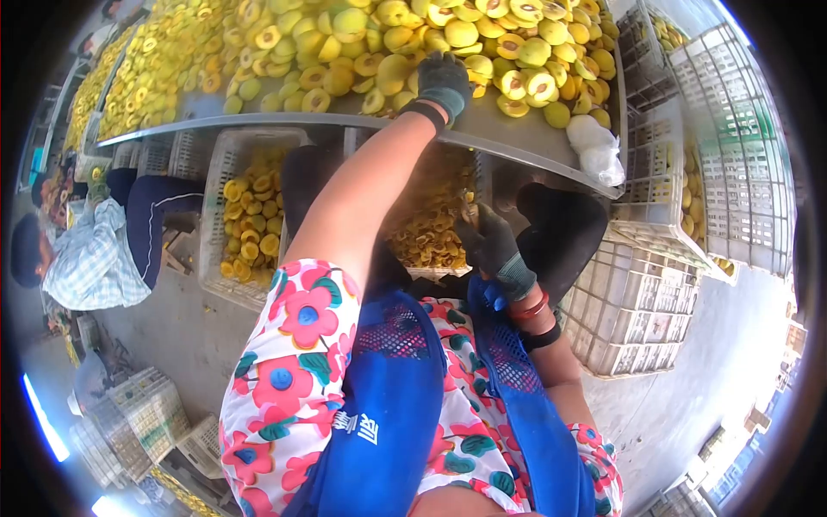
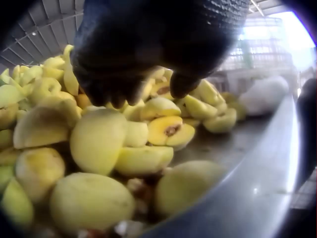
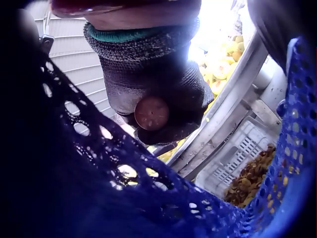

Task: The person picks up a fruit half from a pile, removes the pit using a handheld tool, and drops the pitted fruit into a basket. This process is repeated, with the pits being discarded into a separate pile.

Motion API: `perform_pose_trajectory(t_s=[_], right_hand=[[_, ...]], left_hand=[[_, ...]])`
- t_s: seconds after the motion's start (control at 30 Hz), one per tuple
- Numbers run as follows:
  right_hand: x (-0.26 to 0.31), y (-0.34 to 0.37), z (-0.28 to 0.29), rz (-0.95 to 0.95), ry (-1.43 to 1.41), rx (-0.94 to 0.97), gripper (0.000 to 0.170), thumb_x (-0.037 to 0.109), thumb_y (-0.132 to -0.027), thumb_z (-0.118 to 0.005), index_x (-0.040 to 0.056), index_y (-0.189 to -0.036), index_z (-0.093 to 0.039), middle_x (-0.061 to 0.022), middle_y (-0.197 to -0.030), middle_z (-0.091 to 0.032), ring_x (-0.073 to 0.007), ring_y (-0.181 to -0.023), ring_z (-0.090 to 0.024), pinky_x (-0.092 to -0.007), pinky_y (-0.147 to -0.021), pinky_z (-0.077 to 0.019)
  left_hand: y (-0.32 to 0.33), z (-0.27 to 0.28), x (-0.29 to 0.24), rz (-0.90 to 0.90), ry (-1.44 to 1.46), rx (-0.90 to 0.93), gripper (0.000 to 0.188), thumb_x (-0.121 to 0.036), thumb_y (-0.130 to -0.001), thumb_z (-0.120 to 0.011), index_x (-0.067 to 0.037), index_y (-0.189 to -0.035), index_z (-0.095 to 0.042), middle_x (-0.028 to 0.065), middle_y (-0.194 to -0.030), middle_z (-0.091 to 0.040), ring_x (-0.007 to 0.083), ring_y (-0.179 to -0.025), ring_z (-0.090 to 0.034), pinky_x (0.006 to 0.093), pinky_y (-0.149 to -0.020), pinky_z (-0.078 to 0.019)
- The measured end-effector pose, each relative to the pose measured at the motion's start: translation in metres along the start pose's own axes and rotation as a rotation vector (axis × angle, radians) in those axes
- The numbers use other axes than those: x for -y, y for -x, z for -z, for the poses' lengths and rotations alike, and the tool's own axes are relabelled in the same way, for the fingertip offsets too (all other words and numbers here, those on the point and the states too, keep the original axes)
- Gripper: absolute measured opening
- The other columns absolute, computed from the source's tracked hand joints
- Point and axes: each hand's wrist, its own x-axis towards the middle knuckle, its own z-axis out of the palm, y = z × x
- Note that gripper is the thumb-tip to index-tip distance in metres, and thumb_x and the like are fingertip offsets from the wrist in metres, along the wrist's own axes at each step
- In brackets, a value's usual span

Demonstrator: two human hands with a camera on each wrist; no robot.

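Note:
Halved yellow peaches (image 1: 396, 73) lie heaped on a metal table (image 1: 336, 121), several with brown pits showing. At the heap's near edge is my gloved left hand (image 1: 444, 84). In the left wrist view, the fingers (image 2: 114, 91) point down over the fruit, with the thumb apart from them. Lower, in front of my body, my gloved right hand (image 1: 493, 247) grips a tool with a round wooden handle end (image 3: 151, 113). A narrow tip (image 1: 469, 205) sticks out above that hand; its exact kind cannot be told. Beneath the table edge stands a crate of brownish-yellow fruit pieces (image 1: 431, 233).
A white crate of peach halves (image 1: 215, 233) stands left below the table. Stacked plastic crates (image 1: 633, 306) rise at the right. A white plastic bag (image 1: 594, 151) lies on the table's right corner. Another person (image 1: 99, 250) sits at the left.

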Motion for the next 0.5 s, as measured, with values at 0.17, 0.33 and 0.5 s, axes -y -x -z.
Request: perform_pose_trajectory(t_s=[0.17, 0.33, 0.5], right_hand=[[0.001, 0.001, 0.012, 0.001, -0.034, -0.023, 0.024, 0.021, -0.086, -0.064, 0.0007, -0.095, -0.055, -0.0181, -0.072, -0.058, -0.0228, -0.062, -0.054, -0.0369, -0.061, -0.0448], [-0.017, -0.011, 0.011, 0.067, 0.029, -0.033, 0.026, 0.021, -0.085, -0.064, -0.0002, -0.096, -0.054, -0.0195, -0.072, -0.057, -0.0247, -0.064, -0.057, -0.0367, -0.061, -0.0452], [0.0, -0.009, 0.015, 0.054, -0.048, -0.124, 0.023, 0.018, -0.085, -0.066, 0.0012, -0.095, -0.053, -0.0166, -0.073, -0.059, -0.0247, -0.064, -0.06, -0.0353, -0.06, -0.0469]], left_hand=[[-0.021, -0.013, -0.026, 0.152, -0.034, 0.055, 0.054, -0.055, -0.076, -0.062, -0.008, -0.101, -0.065, 0.0114, -0.096, -0.065, 0.0289, -0.085, -0.059, 0.0437, -0.075, -0.0409], [-0.017, -0.01, -0.024, 0.055, 0.258, 0.086, 0.044, -0.046, -0.073, -0.068, -0.006, -0.093, -0.065, 0.0174, -0.096, -0.066, 0.0287, -0.088, -0.064, 0.0432, -0.072, -0.048], [-0.004, -0.002, -0.028, 0.054, 0.587, 0.062, 0.049, -0.041, -0.074, -0.07, -0.003, -0.102, -0.059, 0.018, -0.098, -0.066, 0.0306, -0.088, -0.065, 0.0402, -0.077, -0.0498]])
